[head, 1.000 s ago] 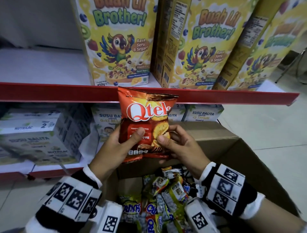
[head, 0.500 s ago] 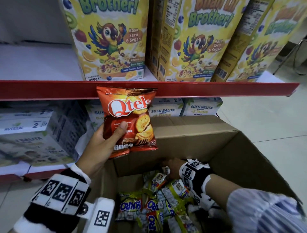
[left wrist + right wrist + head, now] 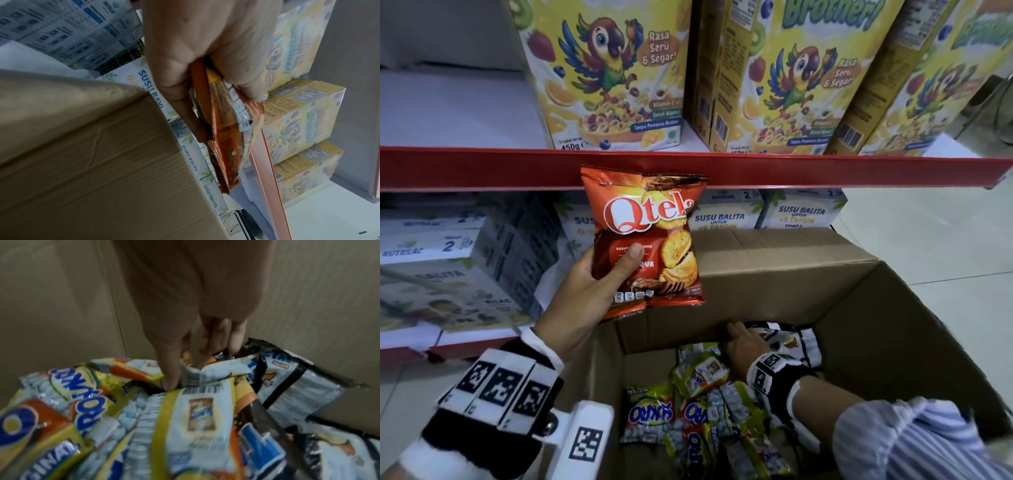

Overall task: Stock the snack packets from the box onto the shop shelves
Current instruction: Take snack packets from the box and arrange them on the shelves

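Your right hand [image 3: 743, 346] is down inside the cardboard box [image 3: 893, 308], fingers [image 3: 213, 337] spread and dipping into the heap of snack packets [image 3: 698, 407] at the far inner wall. In the right wrist view the thumb and fingertips touch a crumpled white-and-black packet [image 3: 287, 382], but whether they have closed on it yet I cannot tell; nothing is lifted clear.

Your left hand [image 3: 582, 301] is higher, just above the box's near-left corner, gripping a red chip bag [image 3: 650, 236] upright, thumb across the front and fingers behind. That bag hangs in the air in front of the red shelf edge [image 3: 482, 168]; it is not resting on any shelf.

So, judging from this, you are early in the job. One bag is out of the box and waiting to be placed, and the box holds a good many more: yellow nut packets, black-and-white ones, piled loosely on each other.

Beyond the box, the lower shelf carries white milk cartons [image 3: 726, 219], and the shelf above carries tall yellow cereal boxes [image 3: 613, 75]. No snack packets show on either one. White bare shelf board [image 3: 448, 109] shows to the left of the cereal boxes, which looks like the likeliest spot for the chip bag.

Left to do: set that bag down, pull the next one, and work through the pile.
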`<control>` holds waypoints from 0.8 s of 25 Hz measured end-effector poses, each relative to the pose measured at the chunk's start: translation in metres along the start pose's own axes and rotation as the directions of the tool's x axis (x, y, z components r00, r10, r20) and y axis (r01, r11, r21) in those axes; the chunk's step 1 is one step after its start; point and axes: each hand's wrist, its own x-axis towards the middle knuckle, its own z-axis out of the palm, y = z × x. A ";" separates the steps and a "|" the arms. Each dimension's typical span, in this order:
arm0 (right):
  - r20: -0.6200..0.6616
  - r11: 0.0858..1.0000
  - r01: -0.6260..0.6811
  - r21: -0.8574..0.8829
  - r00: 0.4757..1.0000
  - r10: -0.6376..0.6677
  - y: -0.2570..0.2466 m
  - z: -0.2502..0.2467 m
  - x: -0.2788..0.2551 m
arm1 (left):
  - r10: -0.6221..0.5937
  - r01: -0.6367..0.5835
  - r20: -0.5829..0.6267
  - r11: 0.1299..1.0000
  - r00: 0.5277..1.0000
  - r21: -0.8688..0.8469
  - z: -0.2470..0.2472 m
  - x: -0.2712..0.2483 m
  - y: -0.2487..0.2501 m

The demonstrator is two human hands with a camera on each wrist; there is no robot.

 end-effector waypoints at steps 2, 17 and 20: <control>0.046 0.997 0.030 -0.070 0.999 -0.027 0.000 -0.008 -0.004 | 0.001 -0.001 0.017 1.000 1.000 -0.011 -0.001 -0.001 0.000; -0.325 0.288 0.307 0.907 0.946 0.016 0.045 -0.188 -0.149 | -0.003 0.003 -0.005 0.992 1.000 -0.129 -0.009 0.000 0.009; -0.488 0.163 0.460 0.873 0.834 0.258 0.050 -0.188 -0.161 | 0.003 0.000 0.030 0.994 1.000 -0.107 -0.009 -0.006 0.009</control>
